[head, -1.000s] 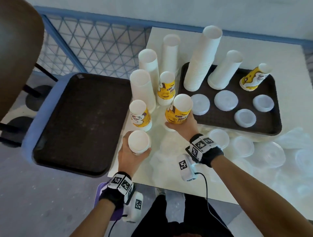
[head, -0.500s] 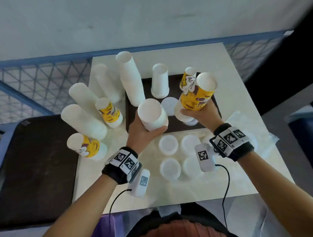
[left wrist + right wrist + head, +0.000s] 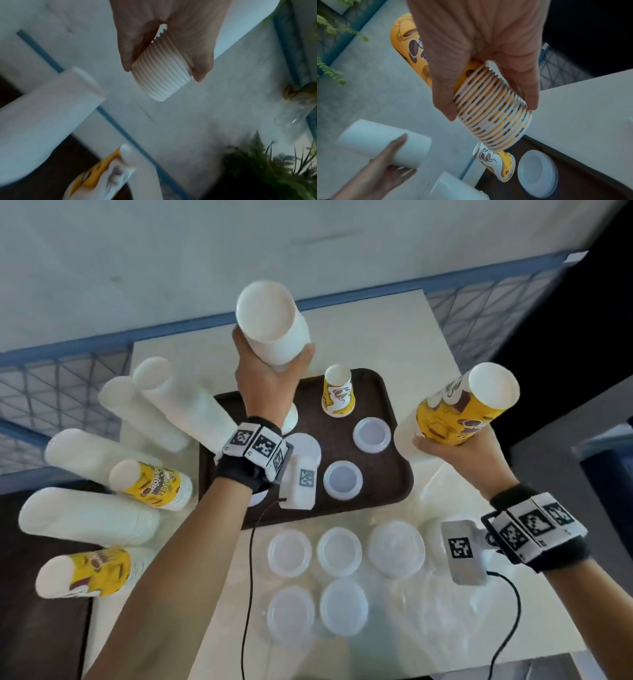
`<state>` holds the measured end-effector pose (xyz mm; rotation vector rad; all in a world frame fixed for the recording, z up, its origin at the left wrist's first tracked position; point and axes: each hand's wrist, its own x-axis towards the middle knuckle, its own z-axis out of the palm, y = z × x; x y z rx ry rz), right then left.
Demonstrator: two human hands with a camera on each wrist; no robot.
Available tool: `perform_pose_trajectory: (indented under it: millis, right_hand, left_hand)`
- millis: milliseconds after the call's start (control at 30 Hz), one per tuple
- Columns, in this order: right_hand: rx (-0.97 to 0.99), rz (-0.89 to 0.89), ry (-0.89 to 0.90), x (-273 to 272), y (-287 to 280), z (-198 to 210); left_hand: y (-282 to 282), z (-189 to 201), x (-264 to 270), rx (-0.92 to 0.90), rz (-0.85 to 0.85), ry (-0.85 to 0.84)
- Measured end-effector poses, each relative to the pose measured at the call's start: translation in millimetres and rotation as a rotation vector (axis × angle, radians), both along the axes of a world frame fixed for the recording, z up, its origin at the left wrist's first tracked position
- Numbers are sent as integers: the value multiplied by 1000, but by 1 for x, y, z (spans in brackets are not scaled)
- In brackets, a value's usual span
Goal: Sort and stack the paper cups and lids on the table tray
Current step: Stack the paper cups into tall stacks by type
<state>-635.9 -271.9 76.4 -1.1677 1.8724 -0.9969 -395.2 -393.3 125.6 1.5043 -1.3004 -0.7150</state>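
Fingers of the left hand curl round a white cup stack, held in the air above the far edge of the brown tray; the right hand grips a yellow printed cup stack, tilted, off the tray's right edge; a small printed stack stands near the tray's far right corner, with lids beside it on the tray; more lids lie on the table along its near edge; tall white stacks lean at the table's left edge.
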Motion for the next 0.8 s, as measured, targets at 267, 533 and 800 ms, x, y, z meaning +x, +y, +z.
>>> perform_pose_trajectory:
  millis: [267,533,800]
  right_hand:
    - [-38,193,-24,28,-48,6]
    - [-43,331,-8,79,-79,11]
    - [-52,346,-2,92,-74,18]
  left_hand:
    - [-4,77,89,-166,158,-77]
    - [15,82,156,-31,232,-159]
    - [7,72,159,39,219,-153]
